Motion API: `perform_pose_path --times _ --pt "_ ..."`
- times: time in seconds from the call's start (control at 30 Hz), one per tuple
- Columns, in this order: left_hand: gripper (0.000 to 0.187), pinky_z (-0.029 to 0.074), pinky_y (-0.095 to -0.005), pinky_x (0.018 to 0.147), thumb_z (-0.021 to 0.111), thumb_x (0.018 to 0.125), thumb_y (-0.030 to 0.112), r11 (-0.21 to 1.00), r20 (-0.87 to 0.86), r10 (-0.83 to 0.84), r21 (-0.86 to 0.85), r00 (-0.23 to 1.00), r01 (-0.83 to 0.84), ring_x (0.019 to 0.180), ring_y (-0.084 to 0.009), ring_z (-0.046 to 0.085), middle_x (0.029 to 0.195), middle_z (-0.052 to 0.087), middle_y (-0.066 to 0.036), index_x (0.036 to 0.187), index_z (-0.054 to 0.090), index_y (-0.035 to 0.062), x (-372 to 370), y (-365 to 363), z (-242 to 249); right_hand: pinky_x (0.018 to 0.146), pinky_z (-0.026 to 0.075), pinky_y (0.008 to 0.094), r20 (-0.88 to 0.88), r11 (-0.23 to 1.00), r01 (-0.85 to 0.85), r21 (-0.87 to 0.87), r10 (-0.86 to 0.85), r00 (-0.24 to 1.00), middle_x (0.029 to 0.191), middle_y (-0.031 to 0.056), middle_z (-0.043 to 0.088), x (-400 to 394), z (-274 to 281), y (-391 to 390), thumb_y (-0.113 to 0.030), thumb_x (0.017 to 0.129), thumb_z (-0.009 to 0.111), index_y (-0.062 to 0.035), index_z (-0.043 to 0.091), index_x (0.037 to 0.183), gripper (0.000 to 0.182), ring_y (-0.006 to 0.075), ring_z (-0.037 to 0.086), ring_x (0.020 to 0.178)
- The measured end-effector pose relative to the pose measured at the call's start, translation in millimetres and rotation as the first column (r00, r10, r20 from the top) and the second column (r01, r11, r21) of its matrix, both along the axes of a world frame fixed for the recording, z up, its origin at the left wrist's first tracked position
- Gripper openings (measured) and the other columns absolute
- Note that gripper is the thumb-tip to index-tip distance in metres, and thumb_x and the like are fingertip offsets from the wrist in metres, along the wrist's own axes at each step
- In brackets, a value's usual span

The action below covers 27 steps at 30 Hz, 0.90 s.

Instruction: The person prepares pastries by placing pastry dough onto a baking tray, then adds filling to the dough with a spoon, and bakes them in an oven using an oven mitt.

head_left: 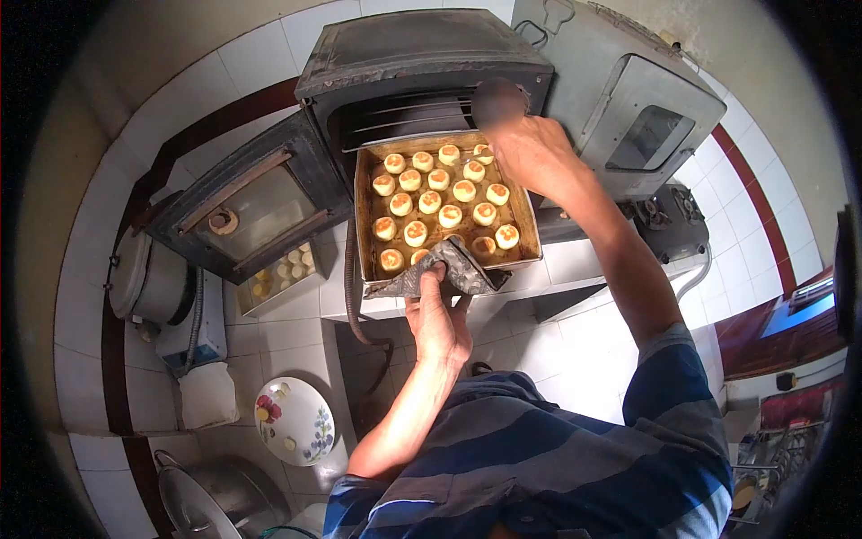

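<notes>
A baking tray (pixel 530 235) with several round browned pastries (pixel 451 216) juts out of a dark oven (pixel 422 54). My left hand (pixel 438 328) grips the tray's front edge through a folded dark cloth (pixel 442 269), thumb on top. Over the tray's back right corner, beside the oven opening, is my right hand (pixel 536 157). A blurred patch covers the fingertips there, so what they hold or touch is hidden.
The oven's door (pixel 256 198) hangs open at the left, above a second tray of pastries (pixel 285 286). A floral plate (pixel 294 420) and large pot (pixel 215 499) lie lower left. A grey oven (pixel 602 99) and stove (pixel 669 220) stand right.
</notes>
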<state>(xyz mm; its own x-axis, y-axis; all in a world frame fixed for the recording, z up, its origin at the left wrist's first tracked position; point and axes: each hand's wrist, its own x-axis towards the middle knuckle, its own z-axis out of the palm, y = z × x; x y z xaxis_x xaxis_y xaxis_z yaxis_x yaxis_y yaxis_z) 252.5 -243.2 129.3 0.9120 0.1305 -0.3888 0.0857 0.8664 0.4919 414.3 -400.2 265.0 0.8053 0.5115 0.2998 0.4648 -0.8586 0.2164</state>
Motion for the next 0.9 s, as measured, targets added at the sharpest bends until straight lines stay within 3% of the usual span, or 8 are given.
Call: perform_pose_path --times 0.07,0.13,0.37,0.43,0.63,0.9 --pt "0.038 0.047 -0.0531 0.102 0.069 0.093 0.017 1.000 0.008 0.003 -0.006 1.000 -0.002 0.113 -0.0180 0.061 0.121 0.063 0.000 0.128 0.054 0.0173 -0.7 -0.9 3.3 0.069 0.057 0.0493 -0.004 1.000 -0.006 -0.009 0.006 1.000 0.082 0.0184 0.072 3.4 -1.9 0.7 -0.012 0.089 0.060 -0.0038 0.072 0.088 0.016 0.0386 0.072 0.080" --pt "0.026 0.047 -0.0444 0.103 0.069 0.091 0.024 0.999 -0.006 0.009 0.038 1.000 -0.009 0.108 -0.0188 0.055 0.110 0.056 -0.001 0.112 0.060 0.0111 -2.8 -3.4 13.6 0.070 0.057 0.0490 -0.009 0.999 -0.014 -0.036 0.014 1.000 0.084 0.0192 0.073 7.5 -6.8 3.4 -0.012 0.089 0.060 -0.0028 0.073 0.086 0.016 0.0384 0.072 0.081" --pt "0.028 0.047 -0.0451 0.104 0.069 0.092 0.024 0.999 0.001 0.018 0.031 1.000 -0.018 0.110 -0.0199 0.056 0.113 0.057 -0.002 0.115 0.059 0.0105 -2.2 -4.0 13.2 0.070 0.059 0.0463 -0.041 0.999 0.010 -0.035 -0.011 0.999 0.085 0.0228 0.073 10.5 -11.4 8.9 -0.006 0.083 0.062 -0.0010 0.077 0.085 0.016 0.0378 0.074 0.081" --pt "0.029 0.046 -0.0456 0.105 0.068 0.092 0.024 0.999 -0.007 0.010 0.032 1.000 -0.010 0.110 -0.0198 0.056 0.114 0.057 -0.002 0.115 0.059 0.0101 -2.4 -3.9 13.5 0.073 0.057 0.0493 -0.040 1.000 0.012 -0.023 -0.013 0.999 0.086 0.0204 0.073 14.4 -15.9 4.1 -0.013 0.091 0.060 -0.0011 0.073 0.086 0.018 0.0391 0.072 0.084" --pt "0.029 0.045 -0.0467 0.106 0.067 0.093 0.022 0.999 -0.002 0.006 0.037 1.000 -0.006 0.112 -0.0201 0.056 0.116 0.058 -0.003 0.118 0.059 0.0094 -1.6 -3.5 12.0 0.074 0.056 0.0507 -0.030 0.999 -0.016 0.030 0.017 0.999 0.088 0.0190 0.072 11.1 -12.1 -1.9 -0.013 0.093 0.059 -0.0028 0.071 0.093 0.016 0.0397 0.071 0.085" --pt "0.032 0.042 -0.0504 0.110 0.065 0.095 0.025 0.999 0.015 -0.005 0.040 1.000 0.004 0.117 -0.0205 0.055 0.121 0.058 -0.003 0.122 0.058 0.0095 -2.5 -2.8 8.6 0.073 0.055 0.0523 0.031 0.994 -0.040 0.106 0.037 0.999 0.088 0.0193 0.071 10.9 -1.4 -9.4 -0.014 0.094 0.056 -0.0020 0.068 0.090 0.018 0.0409 0.069 0.086"
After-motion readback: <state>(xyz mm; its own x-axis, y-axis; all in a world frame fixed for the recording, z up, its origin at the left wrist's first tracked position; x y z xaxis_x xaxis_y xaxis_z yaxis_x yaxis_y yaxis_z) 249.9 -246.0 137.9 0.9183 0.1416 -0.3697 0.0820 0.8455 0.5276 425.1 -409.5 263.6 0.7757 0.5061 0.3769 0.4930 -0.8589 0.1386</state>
